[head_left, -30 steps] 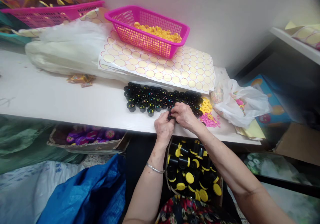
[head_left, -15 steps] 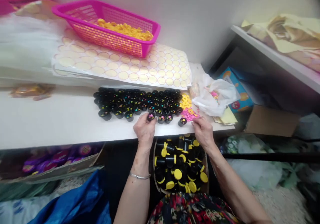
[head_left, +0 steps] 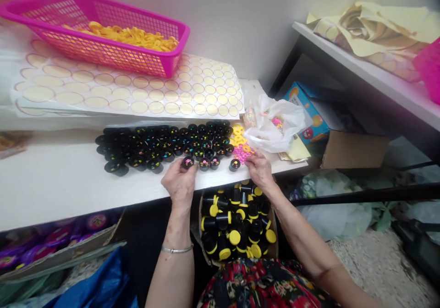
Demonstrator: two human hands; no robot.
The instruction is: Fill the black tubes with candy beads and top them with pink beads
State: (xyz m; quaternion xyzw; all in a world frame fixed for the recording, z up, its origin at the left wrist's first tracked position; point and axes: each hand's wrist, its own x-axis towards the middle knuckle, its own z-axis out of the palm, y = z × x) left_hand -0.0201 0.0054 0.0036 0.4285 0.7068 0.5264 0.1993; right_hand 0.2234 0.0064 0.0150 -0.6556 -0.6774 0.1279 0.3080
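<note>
My left hand [head_left: 179, 182] pinches a small black cup [head_left: 188, 162] filled with coloured beads, at the front of a cluster of several such black cups [head_left: 161, 145] on the white table [head_left: 62, 179]. My right hand [head_left: 258, 169] rests at the table edge with its fingertips on a pile of pink and yellow rings [head_left: 242, 148]. A lone black cup [head_left: 235, 164] stands between the hands. Whether the right fingers hold a ring is hidden.
A pink basket [head_left: 103, 46] of yellow rings sits on sheets of round stickers [head_left: 144, 92]. A white plastic bag [head_left: 275, 124] lies at the table's right end. Below the table edge, a box [head_left: 237, 221] holds black tubes with yellow caps. A shelf [head_left: 360, 74] stands at the right.
My hands, joined on one cup a second ago, have parted. The left keeps a cup; the right has moved to the ring pile. The view has swung right.
</note>
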